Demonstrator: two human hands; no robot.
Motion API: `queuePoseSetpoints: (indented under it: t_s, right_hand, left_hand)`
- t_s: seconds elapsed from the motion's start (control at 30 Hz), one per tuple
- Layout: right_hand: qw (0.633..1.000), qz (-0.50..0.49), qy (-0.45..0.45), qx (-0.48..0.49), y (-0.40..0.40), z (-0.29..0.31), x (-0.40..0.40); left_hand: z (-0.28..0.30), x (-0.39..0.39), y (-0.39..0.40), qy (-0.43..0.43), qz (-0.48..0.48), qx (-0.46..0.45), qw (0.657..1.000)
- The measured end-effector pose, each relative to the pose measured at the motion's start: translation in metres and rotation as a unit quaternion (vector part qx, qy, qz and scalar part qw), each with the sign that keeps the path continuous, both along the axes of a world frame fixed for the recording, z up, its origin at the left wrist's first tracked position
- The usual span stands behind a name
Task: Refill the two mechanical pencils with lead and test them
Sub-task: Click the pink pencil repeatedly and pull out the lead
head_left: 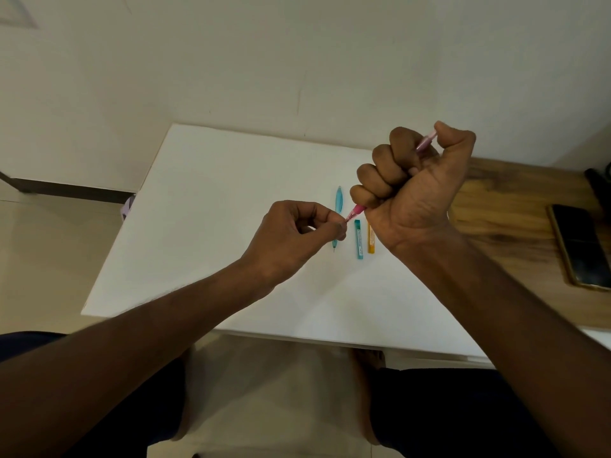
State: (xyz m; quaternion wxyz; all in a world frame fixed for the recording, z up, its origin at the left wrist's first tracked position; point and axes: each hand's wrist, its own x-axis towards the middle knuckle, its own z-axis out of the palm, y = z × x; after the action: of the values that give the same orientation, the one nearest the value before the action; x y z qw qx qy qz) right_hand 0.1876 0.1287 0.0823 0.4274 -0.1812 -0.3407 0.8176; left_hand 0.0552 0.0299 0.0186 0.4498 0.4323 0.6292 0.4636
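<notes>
My right hand (pixel 416 190) is fisted around a pink mechanical pencil (pixel 357 211), thumb on its top end, tip pointing down-left. My left hand (pixel 294 239) pinches at that tip with thumb and forefinger; any lead there is too thin to see. A blue mechanical pencil (pixel 338 200) lies on the white sheet (pixel 215 209), partly hidden behind my left fingers. Beside it lie a teal lead case (pixel 358 239) and an orange lead case (pixel 371 241), the orange one partly covered by my right wrist.
The white sheet lies on a wooden table (pixel 502 206) and overhangs its left edge. A dark phone (pixel 582 246) rests on the wood at the far right. The wall rises close behind. My legs show below the table's front edge.
</notes>
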Motion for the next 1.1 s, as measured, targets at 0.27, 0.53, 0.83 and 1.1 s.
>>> queuePoseSetpoints:
  t_s: [0.27,0.53,0.83,1.1]
  right_hand:
    - [1.0,0.002,0.012,-0.009,-0.002,0.001,-0.002]
    - [0.999,0.017,-0.022,0.032,-0.007,0.028,0.0]
    - [0.994,0.049,0.037,0.096,-0.011,0.091,0.003]
    - [1.0,0.009,-0.009,0.008,-0.002,0.064,-0.005]
  left_hand:
    - [0.001,0.001,-0.002,-0.044,0.002,0.006,0.999]
    - [-0.008,-0.01,0.007,0.013,-0.007,-0.069,0.997]
    - [-0.026,-0.017,0.014,0.045,-0.01,-0.099,0.994]
    - [-0.019,-0.012,0.017,0.067,-0.014,-0.108,0.992]
